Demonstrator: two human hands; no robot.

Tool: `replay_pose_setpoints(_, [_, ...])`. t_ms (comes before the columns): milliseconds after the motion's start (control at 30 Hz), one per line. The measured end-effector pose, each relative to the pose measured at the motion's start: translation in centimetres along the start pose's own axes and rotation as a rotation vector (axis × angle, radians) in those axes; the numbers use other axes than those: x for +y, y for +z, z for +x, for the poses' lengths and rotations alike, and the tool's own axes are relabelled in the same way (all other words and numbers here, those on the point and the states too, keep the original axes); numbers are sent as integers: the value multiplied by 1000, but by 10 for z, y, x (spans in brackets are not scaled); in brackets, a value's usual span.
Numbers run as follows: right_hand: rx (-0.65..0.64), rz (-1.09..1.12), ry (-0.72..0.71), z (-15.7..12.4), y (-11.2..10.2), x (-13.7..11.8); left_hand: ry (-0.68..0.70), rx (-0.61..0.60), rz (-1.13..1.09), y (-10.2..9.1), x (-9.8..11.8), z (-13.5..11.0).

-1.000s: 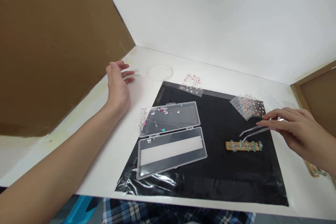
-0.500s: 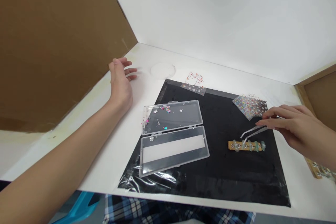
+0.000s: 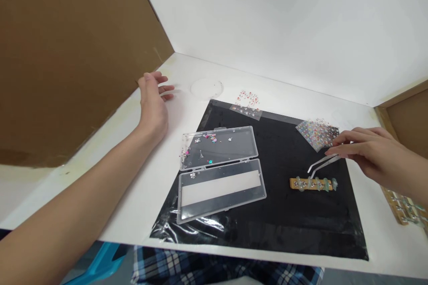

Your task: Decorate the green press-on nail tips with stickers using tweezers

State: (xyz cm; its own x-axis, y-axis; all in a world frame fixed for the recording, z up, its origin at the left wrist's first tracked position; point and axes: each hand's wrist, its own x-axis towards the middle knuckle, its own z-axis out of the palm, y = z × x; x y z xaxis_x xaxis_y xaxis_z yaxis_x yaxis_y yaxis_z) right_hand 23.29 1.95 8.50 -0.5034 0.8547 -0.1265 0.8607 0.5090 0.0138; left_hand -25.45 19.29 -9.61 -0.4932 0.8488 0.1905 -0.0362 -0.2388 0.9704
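Observation:
With my right hand (image 3: 371,149) I grip a pair of bent-tip tweezers (image 3: 323,162), their two tips a little apart. The tips hover just above a narrow wooden strip (image 3: 293,184) on the black mat. Several pale green false nails (image 3: 318,184) sit across the strip, with shiny bits between them. My left hand (image 3: 154,102) rests on its side on the white table by the brown panel, fingers loosely apart. Right of it lies a faint clear round disc (image 3: 206,88). An open clear plastic case (image 3: 222,191) on the mat holds small pink, teal and silver charms (image 3: 210,138) in its upper half.
The black mat (image 3: 284,227) covers the table's middle. A sticker sheet (image 3: 246,106) overlaps its back edge; a colourful sheet (image 3: 316,133) lies near my right hand. Another wooden piece with metal clips (image 3: 403,207) stands at right. Brown panel (image 3: 73,62) and white wall (image 3: 274,26) enclose the table.
My right hand has shifted slightly up and left, and the tweezer tips have lifted a little from the nails. My left hand stays in place.

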Motion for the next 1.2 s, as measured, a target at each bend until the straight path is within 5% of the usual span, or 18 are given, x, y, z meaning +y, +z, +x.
replay_pose_setpoints(1200, [-11,-118,-78,10,-14,-8,-10,-20,24,-2,0,0])
